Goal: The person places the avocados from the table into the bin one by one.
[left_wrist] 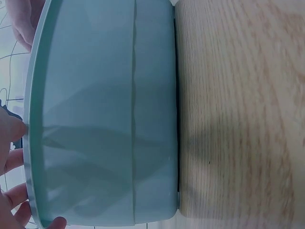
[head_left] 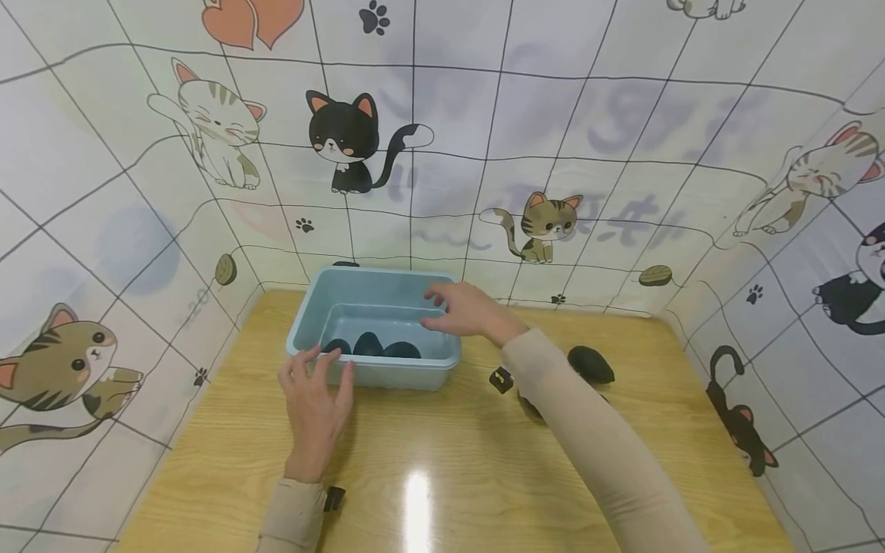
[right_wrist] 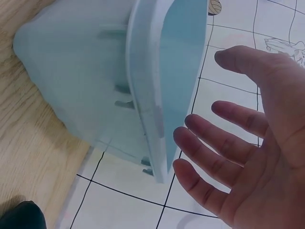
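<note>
A light blue plastic bin [head_left: 387, 374] stands on the wooden table, with several dark, oval, avocado-like objects [head_left: 369, 344] along its near inside wall. My left hand [head_left: 314, 403] is at the bin's front left corner. Its spread fingers touch the rim [left_wrist: 31, 157] in the left wrist view. Over the bin's right side hovers my right hand [head_left: 465, 309], fingers apart and slightly bent, with nothing between them. The right wrist view shows that hand's bare palm [right_wrist: 271, 181] beside the rim.
Right of the bin, another dark oval object [head_left: 591, 364] lies on the table [head_left: 429, 438], and a brownish one [head_left: 531, 407] is partly hidden by my right sleeve. Small black pieces [head_left: 501, 379] sit near both wrists. Cat-printed sheeting [head_left: 449, 153] encloses the back and sides.
</note>
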A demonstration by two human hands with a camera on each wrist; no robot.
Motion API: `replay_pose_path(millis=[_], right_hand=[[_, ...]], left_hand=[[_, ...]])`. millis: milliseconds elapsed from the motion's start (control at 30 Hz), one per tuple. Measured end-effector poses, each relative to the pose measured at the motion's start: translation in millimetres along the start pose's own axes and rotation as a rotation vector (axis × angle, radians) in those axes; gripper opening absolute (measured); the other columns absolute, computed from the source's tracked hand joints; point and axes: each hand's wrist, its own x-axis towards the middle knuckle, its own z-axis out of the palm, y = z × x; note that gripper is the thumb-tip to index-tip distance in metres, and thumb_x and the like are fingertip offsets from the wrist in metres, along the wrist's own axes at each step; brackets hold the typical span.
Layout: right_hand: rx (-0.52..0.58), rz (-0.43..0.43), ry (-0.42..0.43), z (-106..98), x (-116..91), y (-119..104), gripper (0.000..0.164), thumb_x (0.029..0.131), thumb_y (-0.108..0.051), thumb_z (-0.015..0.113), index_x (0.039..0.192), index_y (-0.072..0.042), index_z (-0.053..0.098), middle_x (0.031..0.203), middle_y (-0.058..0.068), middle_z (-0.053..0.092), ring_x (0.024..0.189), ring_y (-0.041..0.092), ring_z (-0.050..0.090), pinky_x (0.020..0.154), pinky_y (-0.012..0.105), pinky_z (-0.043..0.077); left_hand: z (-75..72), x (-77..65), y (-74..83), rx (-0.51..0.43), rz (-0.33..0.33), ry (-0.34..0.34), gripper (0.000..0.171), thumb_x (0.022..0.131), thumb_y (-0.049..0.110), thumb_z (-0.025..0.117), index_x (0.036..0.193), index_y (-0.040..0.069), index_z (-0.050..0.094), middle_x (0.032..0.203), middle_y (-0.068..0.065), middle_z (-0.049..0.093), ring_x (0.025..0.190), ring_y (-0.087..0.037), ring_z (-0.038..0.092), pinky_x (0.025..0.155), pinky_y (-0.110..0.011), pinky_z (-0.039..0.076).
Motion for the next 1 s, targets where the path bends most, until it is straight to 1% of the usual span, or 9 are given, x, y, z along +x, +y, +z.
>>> replay_pose_path(millis=[100, 233, 333, 500, 633, 733, 867, 1000], right_hand=[[0.025, 0.006, 0.013, -0.2, -2.6, 3.9, 0.06, 0.098, -0.044, 0.068, 0.147, -0.011, 0.059, 0.14, 0.017, 0.069, 0.118, 0.031, 0.071, 0.102, 0.048, 0.057], [0.048, 0.005, 0.028, -0.7, -7.1, 9.6, 0.058, 0.098, -0.041, 0.069, 0.146, -0.01, 0.06, 0.14, 0.02, 0.069, 0.119, 0.034, 0.071, 0.103, 0.05, 0.056], [0.043, 0.001, 0.046, -0.5, -9.3, 13.5, 0.056, 0.098, -0.04, 0.069, 0.144, -0.01, 0.061, 0.137, 0.019, 0.07, 0.117, 0.032, 0.072, 0.102, 0.048, 0.057], [0.051, -0.004, 0.071, -0.4, -10.5, 18.7, 0.053, 0.099, -0.039, 0.069, 0.143, -0.008, 0.062, 0.134, 0.018, 0.072, 0.119, 0.033, 0.071, 0.103, 0.048, 0.057], [0.062, 0.012, 0.077, -1.1, -11.2, 22.5, 0.055, 0.101, -0.04, 0.067, 0.145, -0.008, 0.061, 0.137, 0.018, 0.071, 0.122, 0.033, 0.07, 0.104, 0.05, 0.056], [0.063, 0.032, 0.096, -1.4, -12.4, 25.9, 0.053, 0.101, -0.039, 0.066, 0.145, -0.009, 0.062, 0.138, 0.017, 0.071, 0.122, 0.033, 0.069, 0.104, 0.05, 0.056], [0.073, 0.045, 0.113, -2.1, -15.3, 30.3, 0.049, 0.103, -0.037, 0.064, 0.143, -0.008, 0.063, 0.137, 0.017, 0.071, 0.122, 0.034, 0.069, 0.103, 0.051, 0.056], [0.084, 0.054, 0.132, -1.5, -17.4, 36.7, 0.049, 0.103, -0.035, 0.061, 0.141, -0.006, 0.064, 0.136, 0.017, 0.071, 0.121, 0.036, 0.07, 0.101, 0.051, 0.057]], left_hand=[[-0.1, -0.2, -0.1, 0.002, -0.003, -0.002, 0.029, 0.096, 0.025, 0.076, 0.114, 0.002, 0.074, 0.129, -0.028, 0.06, 0.12, -0.052, 0.046, 0.085, -0.06, 0.045], [-0.2, -0.8, 0.0, 0.005, -0.007, -0.007, 0.029, 0.097, 0.026, 0.076, 0.114, 0.002, 0.075, 0.129, -0.028, 0.06, 0.12, -0.052, 0.046, 0.083, -0.06, 0.046], [-0.4, -1.0, 0.2, 0.003, -0.009, -0.011, 0.029, 0.097, 0.026, 0.076, 0.114, 0.002, 0.075, 0.13, -0.029, 0.06, 0.121, -0.052, 0.046, 0.085, -0.061, 0.046], [-1.3, -1.0, 0.0, 0.005, -0.011, -0.008, 0.03, 0.097, 0.026, 0.075, 0.114, 0.002, 0.074, 0.13, -0.029, 0.06, 0.121, -0.052, 0.046, 0.083, -0.061, 0.047], [-1.2, -1.2, -0.1, 0.011, -0.005, 0.004, 0.029, 0.096, 0.025, 0.075, 0.113, 0.002, 0.074, 0.128, -0.028, 0.06, 0.12, -0.051, 0.047, 0.082, -0.06, 0.047], [-1.2, -1.0, -0.1, 0.014, -0.005, 0.003, 0.029, 0.096, 0.025, 0.076, 0.114, 0.002, 0.074, 0.128, -0.028, 0.06, 0.12, -0.051, 0.046, 0.081, -0.06, 0.047], [-1.5, -0.5, 0.2, 0.016, -0.011, -0.009, 0.03, 0.096, 0.026, 0.076, 0.114, 0.003, 0.074, 0.129, -0.028, 0.06, 0.121, -0.051, 0.046, 0.083, -0.061, 0.047], [-1.7, -0.2, 0.7, 0.015, -0.022, -0.022, 0.031, 0.097, 0.028, 0.076, 0.115, 0.003, 0.074, 0.129, -0.028, 0.059, 0.122, -0.051, 0.046, 0.084, -0.061, 0.047]])
